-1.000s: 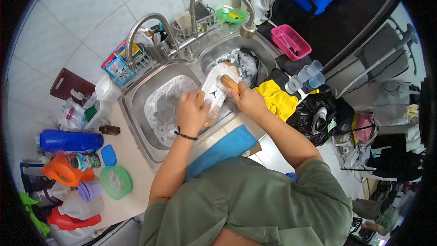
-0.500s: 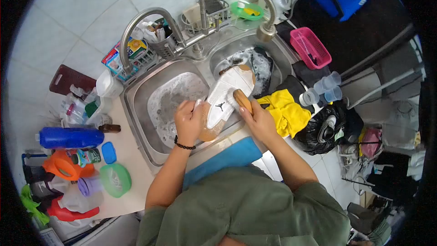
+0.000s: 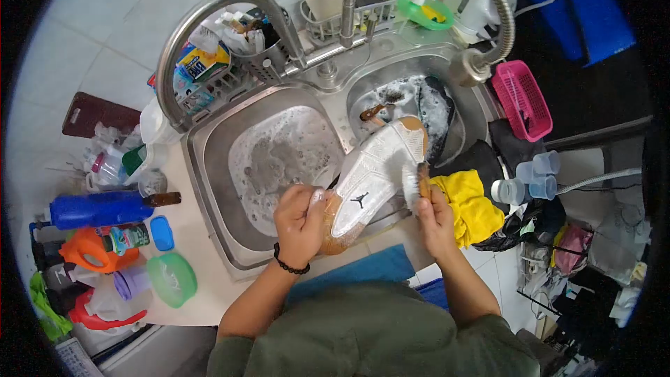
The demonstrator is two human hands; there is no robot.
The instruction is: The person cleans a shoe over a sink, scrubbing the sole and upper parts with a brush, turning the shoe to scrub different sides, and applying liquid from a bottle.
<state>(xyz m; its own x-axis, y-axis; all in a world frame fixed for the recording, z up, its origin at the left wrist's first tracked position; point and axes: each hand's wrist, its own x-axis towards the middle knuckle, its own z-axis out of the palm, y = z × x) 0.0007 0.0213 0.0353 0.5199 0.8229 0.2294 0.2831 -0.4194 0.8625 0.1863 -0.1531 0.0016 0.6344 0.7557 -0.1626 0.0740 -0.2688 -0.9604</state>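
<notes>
A sneaker [image 3: 377, 174] is held sole up over the divider and front rim of the double sink; its sole is white with tan ends and a small black figure logo. My left hand [image 3: 301, 223], with a black bead bracelet on the wrist, grips its tan end. In my right hand [image 3: 437, 223] is a wooden scrub brush [image 3: 423, 183], its bristles against the right edge of the white sole. Sudsy water stands in the left basin [image 3: 286, 160]. Among suds in the right basin lies a dark shoe [image 3: 436, 119].
Two curved metal faucets [image 3: 230, 0] arch over the basins. A yellow cloth [image 3: 467, 206] and clear plastic cups [image 3: 541, 171] lie to the right, below a pink basket [image 3: 522, 101]. Bottles and a green bowl [image 3: 172, 279] crowd the left counter. A blue towel [image 3: 356, 271] lies along the front edge.
The brush has moved from the middle of the sole to its right edge and turned more upright. The view has shifted and come closer; the left hand keeps its hold on the sneaker.
</notes>
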